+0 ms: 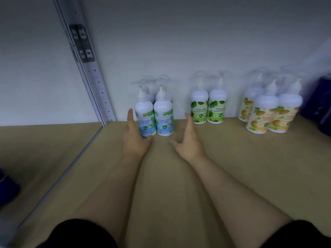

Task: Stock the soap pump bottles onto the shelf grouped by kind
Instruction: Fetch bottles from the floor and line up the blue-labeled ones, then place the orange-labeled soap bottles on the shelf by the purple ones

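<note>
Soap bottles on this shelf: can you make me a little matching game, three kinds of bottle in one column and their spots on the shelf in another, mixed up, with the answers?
Column one:
1. Blue mint bottles
2. Green leaf bottles
3. Orange fruit bottles

Column two:
A. Far right of the shelf, beside a dark blue thing
B. Between the two open hands, the left hand touching one, the right hand apart
C. Middle group, against the back wall

Pairs: 1-B, 2-C, 3-A
</note>
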